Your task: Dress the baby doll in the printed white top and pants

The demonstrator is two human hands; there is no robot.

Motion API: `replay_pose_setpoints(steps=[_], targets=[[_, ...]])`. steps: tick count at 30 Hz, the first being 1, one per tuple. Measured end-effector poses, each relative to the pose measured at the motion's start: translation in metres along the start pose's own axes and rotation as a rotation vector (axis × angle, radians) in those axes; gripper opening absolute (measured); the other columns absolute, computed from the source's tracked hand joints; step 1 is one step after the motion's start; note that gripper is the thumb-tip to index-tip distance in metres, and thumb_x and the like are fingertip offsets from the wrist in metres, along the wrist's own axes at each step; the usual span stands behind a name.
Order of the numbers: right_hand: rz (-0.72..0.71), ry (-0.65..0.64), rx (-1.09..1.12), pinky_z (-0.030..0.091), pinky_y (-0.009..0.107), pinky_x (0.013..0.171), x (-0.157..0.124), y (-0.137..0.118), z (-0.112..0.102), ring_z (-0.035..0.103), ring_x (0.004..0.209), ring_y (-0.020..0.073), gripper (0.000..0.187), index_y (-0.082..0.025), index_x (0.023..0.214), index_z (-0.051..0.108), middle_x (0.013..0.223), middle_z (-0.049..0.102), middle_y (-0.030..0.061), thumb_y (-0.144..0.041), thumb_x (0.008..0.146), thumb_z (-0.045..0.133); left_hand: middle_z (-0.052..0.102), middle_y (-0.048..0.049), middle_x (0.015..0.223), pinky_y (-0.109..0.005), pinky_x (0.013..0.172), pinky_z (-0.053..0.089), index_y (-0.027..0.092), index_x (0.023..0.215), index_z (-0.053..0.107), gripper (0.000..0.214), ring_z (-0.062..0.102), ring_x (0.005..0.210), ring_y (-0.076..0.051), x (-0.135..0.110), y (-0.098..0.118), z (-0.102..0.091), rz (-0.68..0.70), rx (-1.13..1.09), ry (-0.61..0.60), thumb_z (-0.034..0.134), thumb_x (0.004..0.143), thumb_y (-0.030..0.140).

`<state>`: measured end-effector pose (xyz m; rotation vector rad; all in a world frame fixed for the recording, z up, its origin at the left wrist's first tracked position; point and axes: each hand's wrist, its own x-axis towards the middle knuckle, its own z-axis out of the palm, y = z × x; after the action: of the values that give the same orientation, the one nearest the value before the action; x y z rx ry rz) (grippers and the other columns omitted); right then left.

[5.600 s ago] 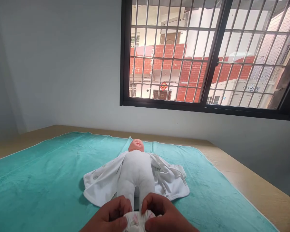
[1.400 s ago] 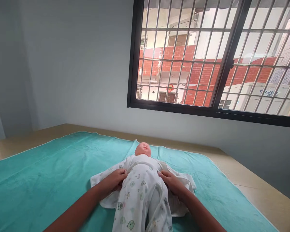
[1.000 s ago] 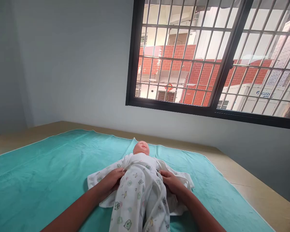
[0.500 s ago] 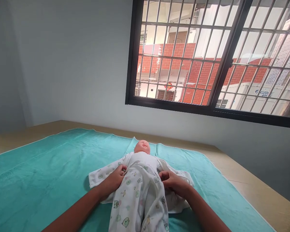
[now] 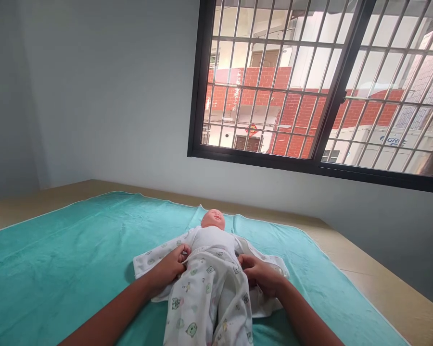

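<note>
A baby doll [image 5: 213, 218] lies on its back, its head toward the wall. A plain white top [image 5: 213, 238] covers its chest, and white printed pants [image 5: 193, 302] cover its belly and legs. Under the doll, a white printed jacket [image 5: 155, 254] lies spread with its sleeves out to both sides. My left hand [image 5: 172, 264] is closed on the pants' waistband at the doll's hip on the left. At the opposite hip, my right hand [image 5: 258, 273] pinches the waistband too. Its fingertips are partly hidden in the cloth.
A teal blanket [image 5: 75, 269] lies beneath the doll on a wooden-looking surface [image 5: 393, 278]. Behind stand a grey wall [image 5: 111, 96] and a dark-framed window [image 5: 252, 153] with metal bars.
The pants' waistband has flattened and now runs straighter across the belly, showing more of the white top. Both hands keep their hold, having shifted only slightly.
</note>
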<state>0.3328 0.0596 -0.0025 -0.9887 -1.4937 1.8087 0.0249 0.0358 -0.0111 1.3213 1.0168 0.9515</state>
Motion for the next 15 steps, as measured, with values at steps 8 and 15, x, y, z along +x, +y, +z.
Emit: replay_pose_setpoints(steps=[8, 15], targets=[[-0.107, -0.038, 0.159, 0.027, 0.018, 0.044, 0.004, 0.01, -0.007, 0.044, 0.052, 0.0052, 0.024, -0.019, 0.073, 0.052, 0.07, 0.055, -0.0064, -0.008, 0.058, 0.068, 0.053, 0.0061, 0.07, -0.021, 0.052, 0.03, 0.021, 0.079, 0.043, 0.027, 0.043, 0.061, -0.01, 0.001, 0.003, 0.014, 0.01, -0.151, 0.094, 0.056, 0.057, 0.011], [-0.13, -0.054, 0.2, 0.028, 0.018, 0.045, 0.006, 0.018, -0.015, 0.045, 0.052, 0.0058, 0.022, -0.019, 0.074, 0.053, 0.07, 0.056, -0.0056, -0.009, 0.063, 0.07, 0.062, 0.0021, 0.073, -0.027, 0.061, 0.045, 0.02, 0.085, 0.053, 0.025, 0.056, 0.065, -0.016, -0.002, 0.008, 0.03, -0.06, -0.231, 0.217, 0.065, 0.063, 0.02]])
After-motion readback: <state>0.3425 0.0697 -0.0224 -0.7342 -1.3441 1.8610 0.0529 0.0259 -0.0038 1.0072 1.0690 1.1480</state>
